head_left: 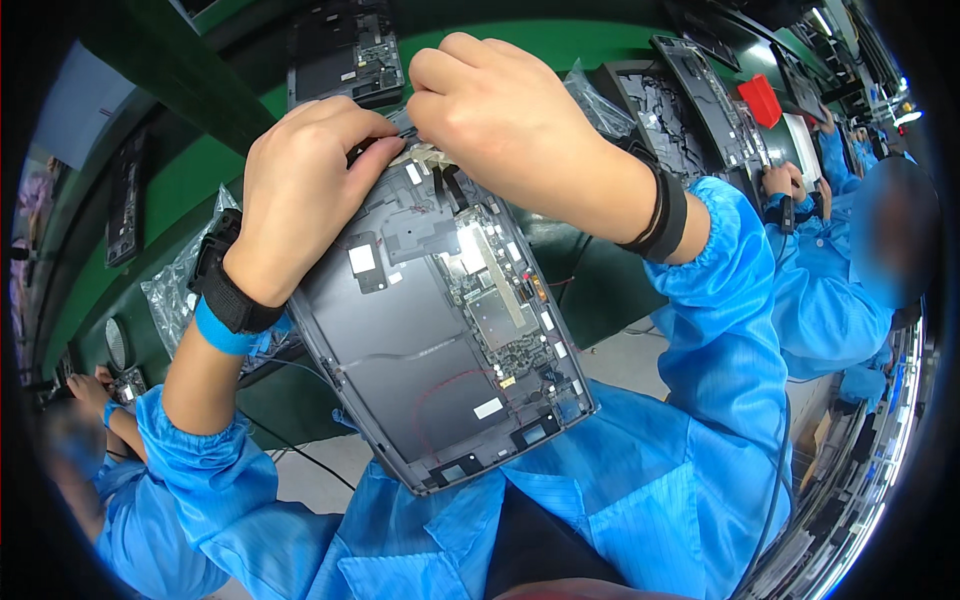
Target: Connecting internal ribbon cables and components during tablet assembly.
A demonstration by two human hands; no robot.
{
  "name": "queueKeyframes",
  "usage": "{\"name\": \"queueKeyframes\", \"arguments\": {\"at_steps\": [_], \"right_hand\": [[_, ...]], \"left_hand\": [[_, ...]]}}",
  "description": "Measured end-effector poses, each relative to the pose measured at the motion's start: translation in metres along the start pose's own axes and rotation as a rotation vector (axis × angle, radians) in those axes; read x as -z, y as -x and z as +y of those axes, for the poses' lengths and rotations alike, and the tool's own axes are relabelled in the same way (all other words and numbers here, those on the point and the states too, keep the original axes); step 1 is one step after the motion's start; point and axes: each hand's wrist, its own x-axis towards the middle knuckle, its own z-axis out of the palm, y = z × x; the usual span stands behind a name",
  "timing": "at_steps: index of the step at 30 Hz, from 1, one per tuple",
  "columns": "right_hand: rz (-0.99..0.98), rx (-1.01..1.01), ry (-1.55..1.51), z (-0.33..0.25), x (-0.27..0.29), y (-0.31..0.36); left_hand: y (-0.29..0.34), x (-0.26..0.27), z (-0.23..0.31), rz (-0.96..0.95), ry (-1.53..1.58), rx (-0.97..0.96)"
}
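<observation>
Centrally, an open laptop shell point(440, 330) rests tilted across the person's lap, its far edge against the green surface point(180, 190). The left hand point(300, 200) is curled over the top corner, steadying it (fingers closed on the edge), while the right hand point(500, 110) pinches a pale tape strip point(425, 155) there. A plastic bag point(185, 290) lies beside.

A long green work surface point(190, 190) with a dark front edge runs across the view, bending with the lens. On it lie several opened dark grey device chassis: one at the top centre point(345, 50), a narrow one at the far left point(125, 195), and two more to the right point(665, 115) point(715, 95). A crumpled clear plastic bag point(180, 290) lies at the left, another point(600, 105) by the right chassis. A small red bin point(762, 100) stands further right.
</observation>
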Motion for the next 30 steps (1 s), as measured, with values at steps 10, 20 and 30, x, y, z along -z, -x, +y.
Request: {"name": "queueKeyframes", "arguments": {"at_steps": [10,20,30], "right_hand": [[-0.147,-0.006,-0.293,0.023,-0.008,-0.002],[-0.070,0.182,-0.221,0.030,-0.007,-0.002],[-0.207,0.063,-0.048,0.015,0.002,-0.005]], "left_hand": [[-0.007,0.000,0.004,-0.047,-0.105,-0.051],[-0.006,0.000,0.009,-0.023,-0.097,-0.046],[-0.010,0.002,0.005,-0.046,-0.123,-0.094]]}}
